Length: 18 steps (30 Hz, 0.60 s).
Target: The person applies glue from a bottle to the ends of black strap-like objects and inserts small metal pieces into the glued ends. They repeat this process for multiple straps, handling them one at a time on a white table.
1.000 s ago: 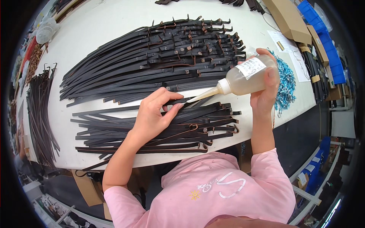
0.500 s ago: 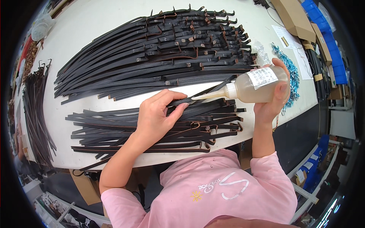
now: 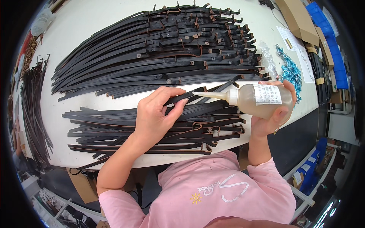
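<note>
Between the thumb and fingers of my left hand (image 3: 156,110) is pinched the end part of a black leather strap (image 3: 195,93). My right hand (image 3: 270,121) is wrapped round a translucent squeeze bottle (image 3: 249,99) with a white label, a white collar and cloudy contents. The bottle lies sideways, its long pale nozzle (image 3: 209,94) pointing left. The nozzle tip is at the strap, just right of my left fingertips; whether it touches, I cannot tell. Below my left hand spreads a smaller pile of black straps (image 3: 182,129), and beyond it a large row of them (image 3: 152,49).
Brown-black straps (image 3: 32,110) hang together at the left of the white table (image 3: 76,24). Blue chains (image 3: 291,70) and clear plastic wrap (image 3: 267,57) lie on the right. Behind them stand a cardboard box (image 3: 298,22) and blue bins (image 3: 329,45).
The bottle has shifted slightly right, and its nozzle tip has lifted a little along the strap. More of the strap's end shows now. My left hand keeps its pinch.
</note>
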Each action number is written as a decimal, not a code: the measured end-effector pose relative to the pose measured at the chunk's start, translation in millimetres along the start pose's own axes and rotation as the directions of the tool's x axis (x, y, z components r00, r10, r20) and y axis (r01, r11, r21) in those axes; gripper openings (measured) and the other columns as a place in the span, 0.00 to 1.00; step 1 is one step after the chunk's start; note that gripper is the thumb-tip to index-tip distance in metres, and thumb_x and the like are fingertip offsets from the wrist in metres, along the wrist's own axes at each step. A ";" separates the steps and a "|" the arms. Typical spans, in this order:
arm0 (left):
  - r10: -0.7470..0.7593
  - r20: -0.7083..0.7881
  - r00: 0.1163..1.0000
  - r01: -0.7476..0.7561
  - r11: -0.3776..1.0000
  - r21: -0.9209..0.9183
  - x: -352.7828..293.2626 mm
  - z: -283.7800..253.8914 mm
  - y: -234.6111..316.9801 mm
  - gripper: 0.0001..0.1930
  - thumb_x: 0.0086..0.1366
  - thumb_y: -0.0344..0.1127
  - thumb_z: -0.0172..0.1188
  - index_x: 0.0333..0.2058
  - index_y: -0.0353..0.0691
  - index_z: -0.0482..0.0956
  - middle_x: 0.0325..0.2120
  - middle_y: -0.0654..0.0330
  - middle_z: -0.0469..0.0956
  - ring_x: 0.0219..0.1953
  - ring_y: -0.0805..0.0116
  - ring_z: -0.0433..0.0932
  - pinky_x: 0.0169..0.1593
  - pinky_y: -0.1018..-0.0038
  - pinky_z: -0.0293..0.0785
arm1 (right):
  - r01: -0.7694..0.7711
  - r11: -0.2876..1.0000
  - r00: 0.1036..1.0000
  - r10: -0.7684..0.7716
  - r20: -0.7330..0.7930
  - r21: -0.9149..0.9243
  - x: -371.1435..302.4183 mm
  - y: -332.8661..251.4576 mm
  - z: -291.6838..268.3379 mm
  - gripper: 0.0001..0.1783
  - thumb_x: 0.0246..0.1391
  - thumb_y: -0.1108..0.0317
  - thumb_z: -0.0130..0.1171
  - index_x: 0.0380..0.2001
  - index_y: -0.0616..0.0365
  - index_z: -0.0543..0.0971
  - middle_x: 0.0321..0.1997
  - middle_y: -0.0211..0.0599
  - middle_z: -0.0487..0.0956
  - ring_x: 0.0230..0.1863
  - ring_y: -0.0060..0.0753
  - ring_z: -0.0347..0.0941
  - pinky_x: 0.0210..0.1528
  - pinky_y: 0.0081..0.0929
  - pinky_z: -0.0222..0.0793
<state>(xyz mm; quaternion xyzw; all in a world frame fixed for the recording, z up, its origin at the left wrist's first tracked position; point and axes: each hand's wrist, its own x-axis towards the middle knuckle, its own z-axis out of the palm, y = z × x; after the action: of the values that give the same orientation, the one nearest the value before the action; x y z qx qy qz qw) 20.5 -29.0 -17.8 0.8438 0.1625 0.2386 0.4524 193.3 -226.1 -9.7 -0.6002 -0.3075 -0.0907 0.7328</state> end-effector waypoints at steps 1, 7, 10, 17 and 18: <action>-0.012 -0.011 1.000 0.012 1.000 -0.012 -0.1 0.4 -0.1 0.09 0.60 0.24 0.68 0.40 0.36 0.84 0.31 0.62 0.82 0.22 0.79 0.71 0.22 0.81 0.62 | 0.000 1.000 1.000 0.000 -0.020 0.001 -3.6 -0.9 1.2 0.44 0.62 0.35 0.56 0.61 0.65 0.63 0.44 0.49 0.75 0.45 0.42 0.80 0.51 0.40 0.79; -0.060 -0.048 0.997 0.058 0.998 -0.029 -0.2 0.4 -0.9 0.10 0.60 0.23 0.67 0.41 0.36 0.84 0.31 0.67 0.82 0.21 0.88 0.63 0.22 0.86 0.56 | 0.030 0.999 1.000 -0.030 0.002 -0.031 -18.6 0.0 -2.4 0.44 0.63 0.33 0.52 0.64 0.61 0.60 0.49 0.50 0.73 0.50 0.46 0.78 0.55 0.44 0.76; -0.072 -0.046 0.996 0.070 0.997 -0.034 0.0 -0.2 -0.6 0.09 0.61 0.23 0.67 0.41 0.36 0.84 0.31 0.67 0.82 0.22 0.88 0.64 0.23 0.86 0.57 | 0.033 0.998 0.999 -0.031 0.032 -0.060 -19.6 0.1 -2.5 0.44 0.63 0.32 0.50 0.65 0.60 0.60 0.51 0.50 0.72 0.52 0.47 0.77 0.57 0.45 0.75; -0.071 -0.033 0.997 0.070 0.997 -0.031 0.2 -0.1 -2.5 0.09 0.61 0.24 0.67 0.41 0.35 0.84 0.32 0.67 0.82 0.24 0.88 0.67 0.24 0.87 0.58 | 0.057 0.995 0.997 -0.053 0.052 -0.083 -20.0 1.0 0.4 0.43 0.65 0.33 0.48 0.64 0.60 0.60 0.51 0.51 0.72 0.52 0.48 0.77 0.57 0.45 0.75; -0.069 -0.031 0.997 0.068 0.997 -0.031 0.0 -0.1 -3.0 0.09 0.61 0.24 0.67 0.42 0.35 0.84 0.32 0.67 0.82 0.24 0.88 0.67 0.24 0.87 0.58 | 0.063 0.994 0.997 -0.058 0.055 -0.091 -19.9 1.0 0.8 0.43 0.65 0.33 0.48 0.64 0.60 0.60 0.51 0.51 0.72 0.52 0.48 0.77 0.57 0.45 0.75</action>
<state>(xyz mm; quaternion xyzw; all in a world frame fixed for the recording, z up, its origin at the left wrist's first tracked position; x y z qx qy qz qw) 20.3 -27.4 -20.3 0.8271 0.1949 0.2387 0.4701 177.7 -229.9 -21.6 -0.6260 -0.3402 -0.1112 0.6929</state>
